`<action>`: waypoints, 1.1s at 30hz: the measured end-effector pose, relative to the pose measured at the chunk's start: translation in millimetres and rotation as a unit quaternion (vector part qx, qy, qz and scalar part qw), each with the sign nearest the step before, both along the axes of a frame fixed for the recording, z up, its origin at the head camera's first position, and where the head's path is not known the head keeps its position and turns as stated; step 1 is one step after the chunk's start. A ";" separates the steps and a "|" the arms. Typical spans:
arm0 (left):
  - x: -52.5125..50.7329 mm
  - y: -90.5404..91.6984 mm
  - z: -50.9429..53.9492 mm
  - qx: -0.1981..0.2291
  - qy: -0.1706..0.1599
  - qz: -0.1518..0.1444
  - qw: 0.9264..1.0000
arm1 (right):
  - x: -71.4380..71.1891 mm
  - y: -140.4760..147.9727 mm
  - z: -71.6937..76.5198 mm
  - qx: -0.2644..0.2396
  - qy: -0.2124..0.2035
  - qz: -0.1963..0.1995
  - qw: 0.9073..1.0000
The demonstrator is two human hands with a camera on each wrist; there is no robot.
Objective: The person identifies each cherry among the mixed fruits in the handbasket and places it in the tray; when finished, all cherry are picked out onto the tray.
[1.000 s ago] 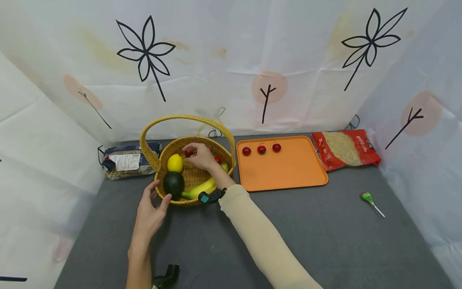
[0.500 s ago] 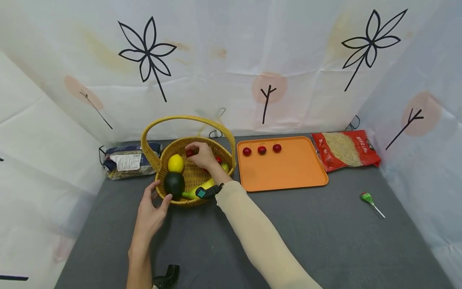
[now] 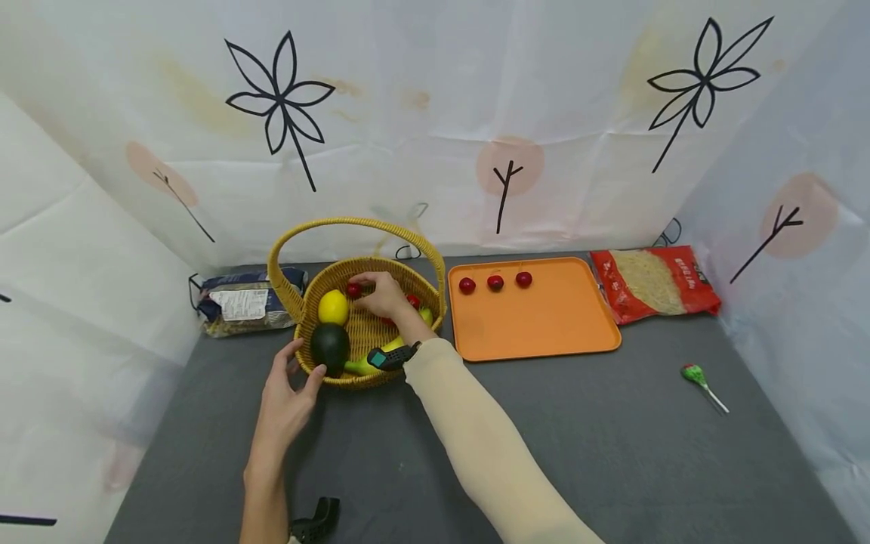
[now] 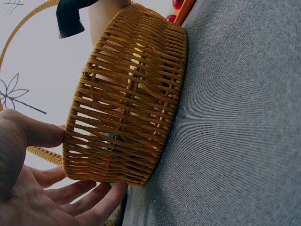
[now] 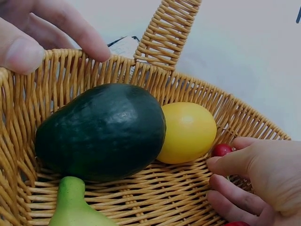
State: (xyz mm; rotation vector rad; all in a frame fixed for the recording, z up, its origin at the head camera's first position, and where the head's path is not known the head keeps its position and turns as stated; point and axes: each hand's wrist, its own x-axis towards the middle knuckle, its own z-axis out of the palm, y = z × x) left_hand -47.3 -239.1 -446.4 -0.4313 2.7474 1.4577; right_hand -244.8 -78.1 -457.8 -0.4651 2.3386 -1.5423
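Yellow wicker forms the woven basket, which stands on the grey tabletop with its handle arched overhead. Left hand: grips the near-left rim, thumb and fingers against the wicker. Right hand: set inside the basket, well apart from the left, and pinches a red cherry at its fingertips, near the yellow lemon. Next to the lemon lies the dark green fruit; the banana (partly covered in the head view) lies along the near side. Right of the basket, an orange tray carries three cherries in a row near its far edge. Beyond the tray lie a red packet and, nearer, a green-topped lollipop. A blue packet lies left of the basket.
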 end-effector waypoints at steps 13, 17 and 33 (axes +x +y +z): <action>0.6 -0.5 -1.5 0.001 -0.010 -0.003 1.000 | 2.8 1.2 -2.2 0.014 0.000 0.045 0.999; 0.4 -0.9 -1.2 0.002 -0.013 -0.002 1.000 | 3.2 0.8 -2.5 0.016 0.003 0.049 0.999; -0.7 -0.5 0.6 0.003 -0.011 -0.003 1.000 | 1.3 10.3 4.8 -0.036 0.017 0.032 0.999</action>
